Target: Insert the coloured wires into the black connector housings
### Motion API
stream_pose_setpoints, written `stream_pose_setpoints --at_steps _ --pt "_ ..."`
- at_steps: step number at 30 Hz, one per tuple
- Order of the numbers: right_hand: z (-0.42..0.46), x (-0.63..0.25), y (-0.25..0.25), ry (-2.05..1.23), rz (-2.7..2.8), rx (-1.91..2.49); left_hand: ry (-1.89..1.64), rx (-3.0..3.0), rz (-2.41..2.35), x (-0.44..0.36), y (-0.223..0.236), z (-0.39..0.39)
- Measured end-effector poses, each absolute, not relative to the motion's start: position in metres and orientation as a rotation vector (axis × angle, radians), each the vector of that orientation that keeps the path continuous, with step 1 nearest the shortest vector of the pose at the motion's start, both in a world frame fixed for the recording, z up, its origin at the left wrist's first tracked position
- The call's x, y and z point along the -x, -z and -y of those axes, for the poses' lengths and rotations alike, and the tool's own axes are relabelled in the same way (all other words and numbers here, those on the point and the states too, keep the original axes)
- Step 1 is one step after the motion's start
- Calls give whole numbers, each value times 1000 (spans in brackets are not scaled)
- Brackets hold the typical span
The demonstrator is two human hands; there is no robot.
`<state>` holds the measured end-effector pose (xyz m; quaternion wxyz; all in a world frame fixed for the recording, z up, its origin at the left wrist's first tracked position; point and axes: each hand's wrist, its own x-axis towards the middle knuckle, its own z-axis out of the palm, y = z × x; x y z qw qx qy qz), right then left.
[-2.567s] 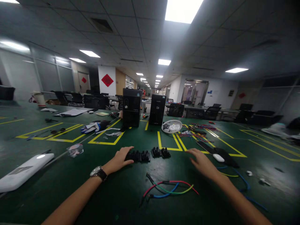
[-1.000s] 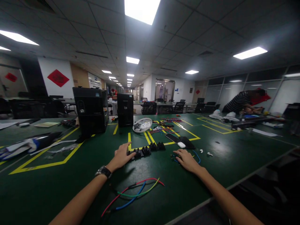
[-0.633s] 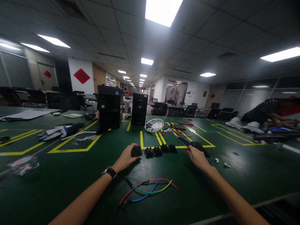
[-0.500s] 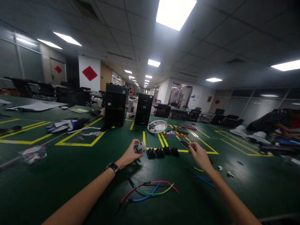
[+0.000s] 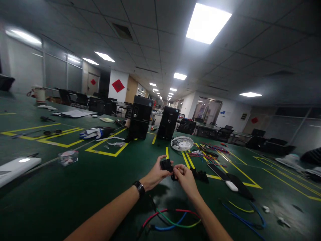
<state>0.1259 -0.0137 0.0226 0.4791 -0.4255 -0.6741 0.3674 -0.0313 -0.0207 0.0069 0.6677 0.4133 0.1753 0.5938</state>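
Observation:
My left hand [image 5: 154,174], a watch on its wrist, is closed round a small black connector block [image 5: 166,164] held just above the green table [image 5: 75,187]. My right hand [image 5: 185,178] meets it from the right, fingers pinched against the block's right side; what they pinch is too small to make out. More black connector blocks [image 5: 202,175] lie on the table just behind my right hand. A bundle of red, green, blue and yellow wires [image 5: 173,219] lies below my wrists.
Two black computer towers [image 5: 140,117] [image 5: 168,123] stand at the back. Right of them sit a white basket [image 5: 182,143] and loose coloured wires [image 5: 210,150]. A white mouse [image 5: 232,186] lies on a dark pad, blue cables [image 5: 240,216] nearer. A white device [image 5: 15,167] lies left.
My left hand lifted one black block from the row on the table. My right hand came across from the right and now pinches at the block. The camera swung left.

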Motion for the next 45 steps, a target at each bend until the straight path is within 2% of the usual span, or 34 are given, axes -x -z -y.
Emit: stream_pose_setpoints --at_steps 14,21,33,45 --pt "22 -130 -13 -649 1647 1061 -1234 -804 -441 21 1 20" --pt "22 -131 -12 -664 1675 1093 -1224 -900 -494 23 5 18" --pt "17 -129 -8 -906 1579 1123 -1244 -1018 -516 22 9 18" --pt "28 -123 -14 -854 1613 1049 -1283 -934 -557 19 7 20"
